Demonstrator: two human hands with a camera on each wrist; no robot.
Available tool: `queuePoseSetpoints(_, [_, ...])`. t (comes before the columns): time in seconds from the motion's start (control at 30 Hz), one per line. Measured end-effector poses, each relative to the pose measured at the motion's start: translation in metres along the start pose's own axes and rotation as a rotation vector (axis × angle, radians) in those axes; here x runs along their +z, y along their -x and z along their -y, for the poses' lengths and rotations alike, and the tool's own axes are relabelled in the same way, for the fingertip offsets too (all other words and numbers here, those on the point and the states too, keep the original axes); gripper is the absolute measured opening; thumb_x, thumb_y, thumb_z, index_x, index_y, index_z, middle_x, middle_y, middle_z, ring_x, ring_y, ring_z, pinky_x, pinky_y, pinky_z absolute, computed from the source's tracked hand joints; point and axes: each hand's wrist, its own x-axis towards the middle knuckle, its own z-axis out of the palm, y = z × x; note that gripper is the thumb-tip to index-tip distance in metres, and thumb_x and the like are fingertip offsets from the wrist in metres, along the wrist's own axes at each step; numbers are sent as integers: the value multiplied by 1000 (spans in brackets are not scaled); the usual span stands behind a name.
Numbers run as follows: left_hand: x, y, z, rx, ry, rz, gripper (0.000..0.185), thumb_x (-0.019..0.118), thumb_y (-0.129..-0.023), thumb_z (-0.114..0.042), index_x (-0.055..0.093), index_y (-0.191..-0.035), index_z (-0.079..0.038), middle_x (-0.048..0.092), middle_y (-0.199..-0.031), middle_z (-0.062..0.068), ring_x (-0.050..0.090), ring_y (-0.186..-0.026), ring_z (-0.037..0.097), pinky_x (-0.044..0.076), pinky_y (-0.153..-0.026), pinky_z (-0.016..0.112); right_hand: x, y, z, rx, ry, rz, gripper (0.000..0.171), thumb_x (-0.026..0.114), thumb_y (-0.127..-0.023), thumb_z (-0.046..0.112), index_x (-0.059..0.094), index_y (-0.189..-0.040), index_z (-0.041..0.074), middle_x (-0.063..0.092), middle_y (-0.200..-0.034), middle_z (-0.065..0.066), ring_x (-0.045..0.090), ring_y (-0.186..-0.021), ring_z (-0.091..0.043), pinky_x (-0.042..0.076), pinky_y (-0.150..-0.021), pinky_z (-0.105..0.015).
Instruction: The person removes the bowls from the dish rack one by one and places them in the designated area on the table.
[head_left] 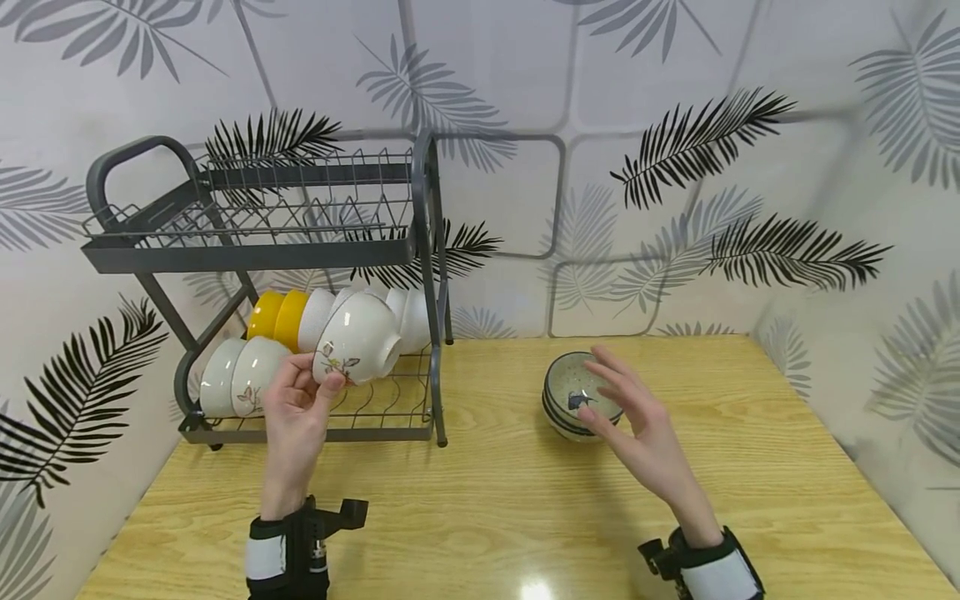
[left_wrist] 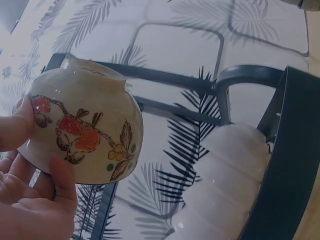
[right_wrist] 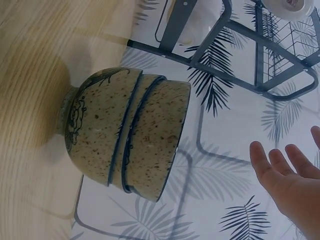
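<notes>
1. Wrist straps sat nearest the head camera, at the bottom edge, one on each forearm above the wooden surface.
2. Held by the left hand, a white bowl with a red-and-brown flower sprig lay on its side in front of the rack's lower shelf; the thumb and fingers were curled round its rim, the thumb pressed on the painted side, as the left wrist view showed.
3. Off to the right, a stack of speckled bowls with blue bands stood upright on the surface, well apart from the rack.
4. Hovering just beside and partly over that stack, the right hand was released, its fingers straight and spread, grasping nothing.
5. Behind the white bowl, a dark two-tier dish rack stood at the back left of the surface.
6. On its lower shelf, white bowls and two yellow bowls leaned in rows on their sides.
7. Beyond everything rose a wall printed with leaves.
</notes>
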Motion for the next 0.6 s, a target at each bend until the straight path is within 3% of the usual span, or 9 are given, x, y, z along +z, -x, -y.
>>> queuePoseSetpoints(0.07, [5,1,0,13,-3,32,26,60,-95,8,61,-106,-16,73,-97,-11,65,-86,4,55,-81,15,1,0,2,-25,-29,3,55,64,-88,-15,54,-140,-3,40,-158,10,41,-144,-1,42,-110,-14])
queuePoseSetpoints(0.2, [13,2,-1,67,-24,105,26,61,-93,10,61,-107,-12,72,-96,-13,64,-87,3,53,-83,14,1,-1,7,-63,-63,7,57,63,-86,-18,53,-140,-4,43,-159,-2,43,-143,-3,43,-110,-16])
queuePoseSetpoints(0.4, [26,6,1,182,-91,236,19,63,-91,12,56,-108,11,69,-97,-17,61,-85,0,51,-80,12,0,-2,12,-35,-59,51,58,63,-88,-15,49,-143,-4,39,-158,-21,40,-145,-3,44,-112,-19])
queuePoseSetpoints(0.6, [42,13,3,253,-204,345,19,67,-90,5,60,-107,6,67,-94,0,60,-83,-1,48,-72,16,1,0,14,-50,-87,95,60,65,-87,-17,47,-143,-8,40,-160,-11,40,-145,-4,45,-111,-20])
